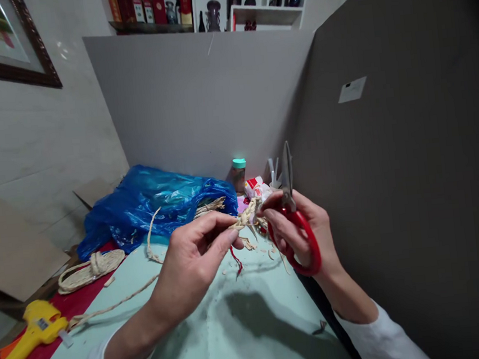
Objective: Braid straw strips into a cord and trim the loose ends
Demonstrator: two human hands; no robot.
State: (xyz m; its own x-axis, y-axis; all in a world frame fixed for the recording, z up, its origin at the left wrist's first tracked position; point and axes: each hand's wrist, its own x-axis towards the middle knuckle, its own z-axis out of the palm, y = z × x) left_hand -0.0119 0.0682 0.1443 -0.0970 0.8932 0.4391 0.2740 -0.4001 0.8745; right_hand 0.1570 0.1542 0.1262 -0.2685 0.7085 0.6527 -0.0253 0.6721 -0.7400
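Observation:
Between my two hands, above the table, is a short piece of braided straw cord (247,215). My left hand (200,256) pinches its left end between thumb and fingers. My right hand (299,230) is closed around red-handled scissors (307,246), whose blades point upward, and its fingertips touch the right end of the braid. The blades look closed together. A few loose strands hang below the braid. A red thread (236,261) shows beneath it, near my left fingertips.
A yellow glue gun (42,325) and a coil of braided cord (91,271) lie at left. Behind are a blue plastic bag (148,202) with straw in it, a jar with a green lid (239,171) and a white-red packet (257,188). Grey panels (206,98) stand behind and at right.

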